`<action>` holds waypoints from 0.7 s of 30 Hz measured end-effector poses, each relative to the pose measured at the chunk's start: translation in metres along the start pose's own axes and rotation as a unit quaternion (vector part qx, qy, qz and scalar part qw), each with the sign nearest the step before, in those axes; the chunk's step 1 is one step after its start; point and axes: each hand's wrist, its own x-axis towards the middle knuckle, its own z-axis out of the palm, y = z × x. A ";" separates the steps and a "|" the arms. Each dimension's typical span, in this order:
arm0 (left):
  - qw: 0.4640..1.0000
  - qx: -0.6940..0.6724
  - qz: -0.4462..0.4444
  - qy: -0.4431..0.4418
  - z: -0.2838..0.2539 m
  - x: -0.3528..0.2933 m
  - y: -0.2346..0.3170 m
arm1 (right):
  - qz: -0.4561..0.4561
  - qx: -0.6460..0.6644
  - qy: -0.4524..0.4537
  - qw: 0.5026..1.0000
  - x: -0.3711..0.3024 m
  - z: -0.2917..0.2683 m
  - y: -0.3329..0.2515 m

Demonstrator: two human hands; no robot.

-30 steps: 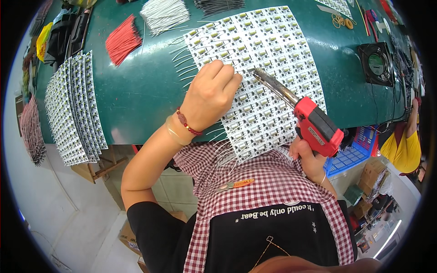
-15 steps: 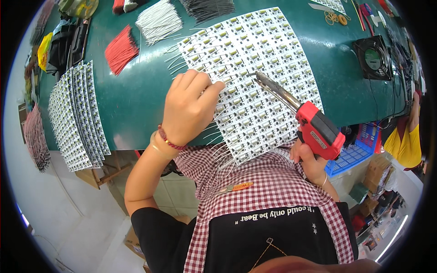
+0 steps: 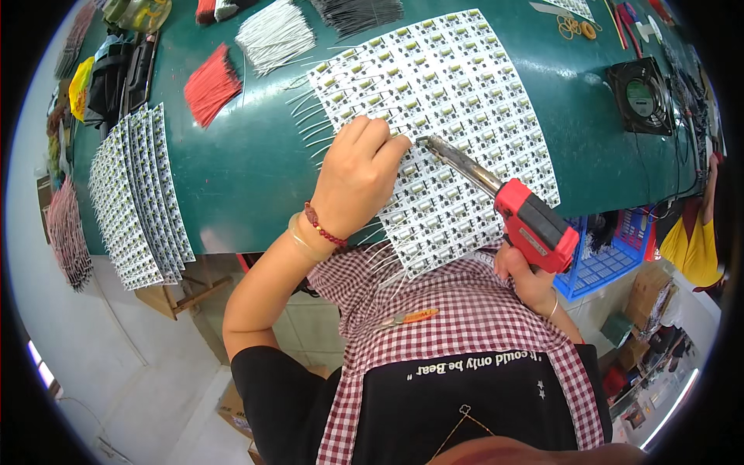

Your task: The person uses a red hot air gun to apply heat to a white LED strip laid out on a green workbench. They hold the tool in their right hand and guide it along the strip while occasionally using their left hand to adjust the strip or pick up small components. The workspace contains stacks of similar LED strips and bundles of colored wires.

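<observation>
A large white panel of small circuit boards (image 3: 480, 155) lies on the table and reaches over its near edge toward my apron. White wires (image 3: 314, 128) stick out along its left side. My left hand (image 3: 358, 174) is over the panel's left part, thumb and forefinger pinched close to the surface; what they hold is hidden. My right hand (image 3: 528, 280) grips a red and black soldering gun (image 3: 535, 225) below the panel's right side. The gun's dark metal tip points up and left, just right of my left fingertips; whether it touches the panel I cannot tell.
Bundles of red wires (image 3: 212, 85), white wires (image 3: 275, 36) and black wires (image 3: 358, 15) lie on the green table (image 3: 232, 178). More panels (image 3: 143, 198) overlap at the left. A fan (image 3: 640, 97) stands right, above a blue crate (image 3: 601, 263). A person's yellow garment (image 3: 690, 252) shows far right.
My left hand has moved right across the panel. The soldering gun's tip has shifted left and slightly down, close to my left fingertips. The whole view has shifted a little.
</observation>
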 end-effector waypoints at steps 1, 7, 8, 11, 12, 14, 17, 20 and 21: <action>1.000 0.000 0.001 0.001 0.001 0.000 0.000 | -0.002 -0.004 -0.008 1.000 -0.001 -0.002 0.003; 1.000 0.002 0.009 0.008 0.004 0.000 0.000 | -0.036 -0.096 0.043 0.994 0.001 0.009 0.011; 1.000 0.003 0.008 0.010 0.004 -0.001 0.000 | -0.041 -0.102 0.028 0.994 0.001 0.008 0.010; 1.000 0.002 0.008 0.010 0.005 -0.002 0.000 | -0.058 -0.093 -0.003 0.994 0.000 0.004 0.006; 1.000 0.001 0.008 0.010 0.005 -0.001 0.000 | -0.066 -0.074 -0.006 0.995 0.000 0.004 0.006; 1.000 0.002 0.006 0.006 0.004 -0.001 0.000 | -0.072 -0.056 -0.012 0.996 0.002 0.003 0.005; 1.000 0.003 0.006 0.008 0.006 -0.002 -0.001 | -0.062 -0.054 -0.007 0.997 0.000 0.001 0.008; 1.000 0.005 0.008 0.009 0.005 -0.002 -0.001 | -0.034 -0.080 0.006 0.996 -0.004 -0.001 0.018; 1.000 0.008 0.008 0.009 0.005 -0.002 -0.001 | -0.029 -0.124 0.002 0.992 -0.005 -0.005 0.022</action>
